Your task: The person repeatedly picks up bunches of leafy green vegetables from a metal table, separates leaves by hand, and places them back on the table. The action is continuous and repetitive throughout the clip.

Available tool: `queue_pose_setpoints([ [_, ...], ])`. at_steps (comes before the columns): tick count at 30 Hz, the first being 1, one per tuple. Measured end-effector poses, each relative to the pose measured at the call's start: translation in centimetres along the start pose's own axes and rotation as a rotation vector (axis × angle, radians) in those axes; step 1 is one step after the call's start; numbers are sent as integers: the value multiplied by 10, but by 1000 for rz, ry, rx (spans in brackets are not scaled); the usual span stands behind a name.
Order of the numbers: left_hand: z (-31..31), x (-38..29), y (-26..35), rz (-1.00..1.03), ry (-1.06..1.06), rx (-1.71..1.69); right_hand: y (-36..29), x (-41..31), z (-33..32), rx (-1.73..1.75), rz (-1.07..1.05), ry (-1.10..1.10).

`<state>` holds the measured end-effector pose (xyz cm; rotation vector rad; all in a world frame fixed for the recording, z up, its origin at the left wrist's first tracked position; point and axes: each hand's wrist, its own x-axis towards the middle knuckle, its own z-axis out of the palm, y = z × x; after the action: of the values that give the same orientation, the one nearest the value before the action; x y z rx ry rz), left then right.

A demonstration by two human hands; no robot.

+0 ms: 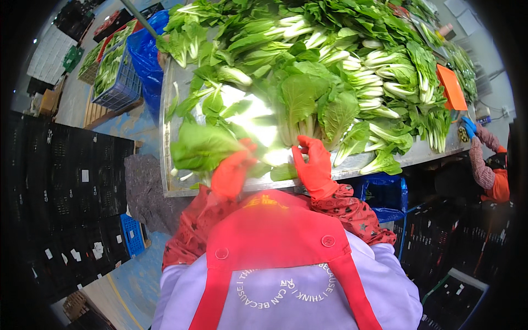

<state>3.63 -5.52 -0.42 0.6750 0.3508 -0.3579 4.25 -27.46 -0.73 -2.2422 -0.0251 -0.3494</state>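
My left hand (pixel 232 171), in an orange-red rubber glove, is at the table's near edge, blurred by motion. A blurred green leaf (pixel 202 148) extends from its fingers to the left. My right hand (pixel 314 165), gloved alike, has bent fingers at the stem base of an upright leafy green head (pixel 303 103); whether it grips the stems is unclear. Loose leaves and trimmed stems lie on the metal table (pixel 177 192) around my hands. Behind and to the right is a large pile of bok choy (pixel 371 82) with white stems.
Blue crates of greens (pixel 119 82) and a blue plastic bag (pixel 146 62) are at the upper left. Black crates (pixel 66 165) are stacked left. A blue-lined container (pixel 383 198) sits below the table's right edge. An orange tray (pixel 451 86) and a co-worker's blue-gloved hand (pixel 469 127) are right.
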Motion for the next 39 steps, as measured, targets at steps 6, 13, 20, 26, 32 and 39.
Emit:
queue_pose_setpoints([
  [6,19,59,-40,29,-125,575,13,0,-7,-332,-33,-164],
  [13,25,47,-43,-11,-39,736,-10,7,-2,27,-170,-98],
  [20,12,17,-23,-59,74,-3,-24,11,12,86,-71,-219],
  [26,-2,-1,-8,-69,133,73,-13,11,35,-8,204,-307],
  [32,-6,-25,1,59,70,520,-16,26,44,81,225,-336],
  [39,0,-37,0,324,-18,513,-21,24,25,915,444,-389],
])
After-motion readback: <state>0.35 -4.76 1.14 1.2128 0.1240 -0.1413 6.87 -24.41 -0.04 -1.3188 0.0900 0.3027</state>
